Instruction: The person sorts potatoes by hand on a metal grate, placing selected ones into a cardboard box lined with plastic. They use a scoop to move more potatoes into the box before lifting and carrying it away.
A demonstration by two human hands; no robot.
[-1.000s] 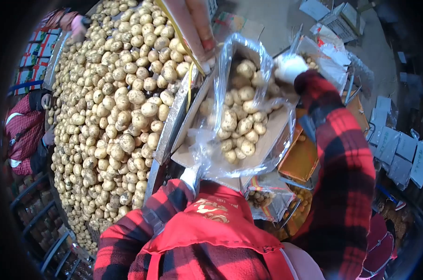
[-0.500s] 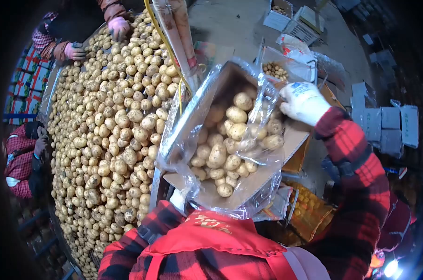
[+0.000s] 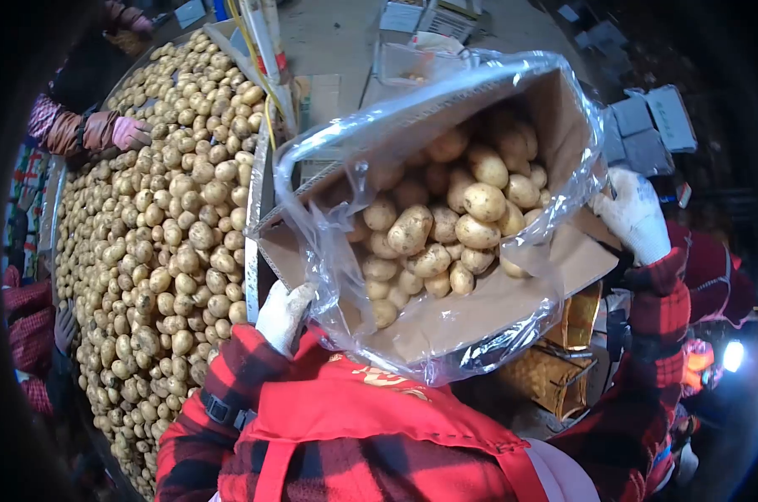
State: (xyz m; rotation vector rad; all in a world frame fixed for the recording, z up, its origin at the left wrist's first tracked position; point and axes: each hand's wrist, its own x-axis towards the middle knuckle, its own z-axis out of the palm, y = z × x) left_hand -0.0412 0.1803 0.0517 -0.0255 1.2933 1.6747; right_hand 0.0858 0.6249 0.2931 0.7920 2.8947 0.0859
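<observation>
A cardboard box (image 3: 446, 335) lined with a clear plastic bag (image 3: 333, 251) stands tilted in front of my chest, its mouth facing me. Potatoes (image 3: 479, 201) lie heaped inside it. My left hand (image 3: 284, 316), in a white glove, is closed on the box's near left edge, with the bag's rim beside it. At the right side of the box, my right hand (image 3: 634, 216), also white-gloved, is closed on the edge by the liner. Some fingers of both hands are hidden behind the cardboard and plastic.
A sorting table (image 3: 252, 276) heaped with loose potatoes (image 3: 157, 268) runs along my left. Across it is a co-worker's pink-gloved hand (image 3: 130, 132); another person's sleeve (image 3: 29, 330) shows at far left. Cartons (image 3: 670, 117) stand at right, with gold-coloured bags (image 3: 550, 376) below the box.
The box has swung and shifted right, and its mouth looks wider. My right hand has moved right and down; my left hand now shows more clearly at the near left edge.
</observation>
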